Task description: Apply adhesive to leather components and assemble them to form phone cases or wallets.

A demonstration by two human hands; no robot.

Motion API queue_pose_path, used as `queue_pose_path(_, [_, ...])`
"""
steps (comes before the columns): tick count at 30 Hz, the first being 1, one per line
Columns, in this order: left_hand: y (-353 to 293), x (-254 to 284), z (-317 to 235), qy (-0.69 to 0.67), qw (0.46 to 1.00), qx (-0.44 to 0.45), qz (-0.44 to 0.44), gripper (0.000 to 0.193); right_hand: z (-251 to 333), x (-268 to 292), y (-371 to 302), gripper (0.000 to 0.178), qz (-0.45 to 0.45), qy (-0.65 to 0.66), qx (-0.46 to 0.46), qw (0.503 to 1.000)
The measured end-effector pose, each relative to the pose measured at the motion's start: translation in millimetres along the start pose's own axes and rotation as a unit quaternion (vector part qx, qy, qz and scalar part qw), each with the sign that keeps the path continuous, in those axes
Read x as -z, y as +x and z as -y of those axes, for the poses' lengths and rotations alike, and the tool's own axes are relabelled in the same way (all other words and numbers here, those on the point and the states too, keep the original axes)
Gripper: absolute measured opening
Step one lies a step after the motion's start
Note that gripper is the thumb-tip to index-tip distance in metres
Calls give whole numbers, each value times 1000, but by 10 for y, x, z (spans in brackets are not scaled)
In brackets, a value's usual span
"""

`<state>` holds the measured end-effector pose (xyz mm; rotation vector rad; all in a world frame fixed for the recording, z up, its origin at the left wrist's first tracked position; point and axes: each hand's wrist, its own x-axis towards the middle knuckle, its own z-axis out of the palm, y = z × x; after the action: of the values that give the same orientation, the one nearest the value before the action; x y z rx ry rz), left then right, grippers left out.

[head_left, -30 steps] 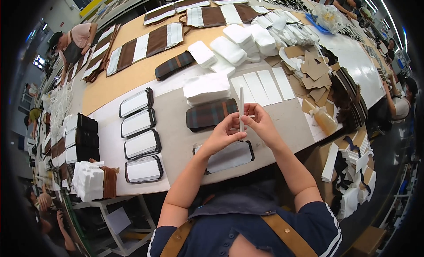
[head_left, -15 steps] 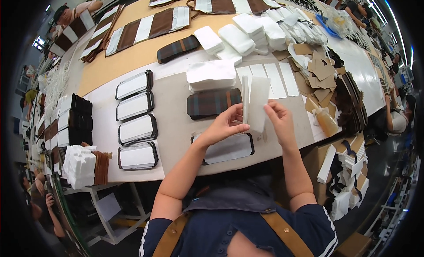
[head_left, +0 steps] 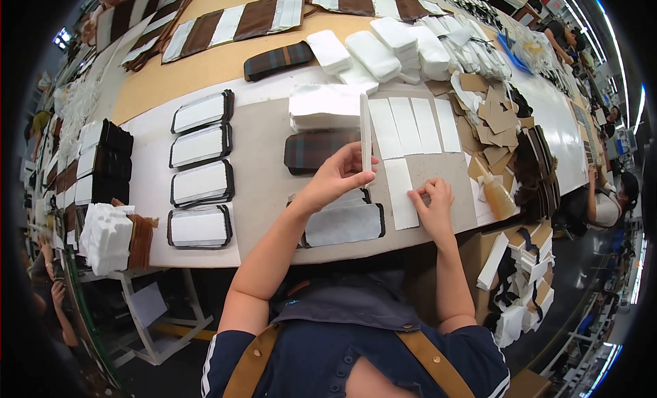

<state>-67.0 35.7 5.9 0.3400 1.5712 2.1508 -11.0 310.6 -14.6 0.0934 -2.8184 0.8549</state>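
Note:
My left hand [head_left: 337, 179] is closed on a thin stack of white strips [head_left: 365, 127], held upright and seen nearly edge-on. To its right, my right hand [head_left: 436, 203] pinches the right edge of a single white strip [head_left: 397, 182] lying on the grey table mat [head_left: 267, 186]. Beyond that strip, several more white strips [head_left: 414, 124] lie side by side. Behind my left hand are a dark plaid padded piece [head_left: 308, 151] and a pile of white foam pads [head_left: 321, 104]. Below the hand lie white panels with dark edging [head_left: 345, 225], partly covered by it.
Stacks of dark-edged white panels [head_left: 202, 182] form a column at left. On the right stand a glue bottle [head_left: 498, 196], cardboard scraps [head_left: 496, 121] and dark brown pieces [head_left: 537, 162]. Striped panels [head_left: 239, 25] and white pads [head_left: 373, 56] lie farther back. Other people work nearby.
One white strip has come down from between my hands onto the mat. My right hand has lowered with it, and my left hand has shifted slightly left, keeping the stack.

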Motion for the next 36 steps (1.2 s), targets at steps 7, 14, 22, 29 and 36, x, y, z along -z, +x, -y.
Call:
queue_pose_path(7, [6,-71,23,2,999,-4,38,70,251,35,118,37,-39,-23,31,999])
queue_pose_path(14, [3,-109,112,32,994,15,101,75,611,-141,344,47,99,387,-28,916])
queue_pose_path(22, [-22,-113,94,3,994,21,110,75,681,-15,305,38,108,495,-75,859])
queue_pose_path(29, [-29,-85,-6,-21,993,25,115,72,101,211,279,14,17,433,-101,895])
queue_pose_path(36, [-53,-67,-133,-9,997,14,71,67,-549,474,140,18,97,164,-83,978])
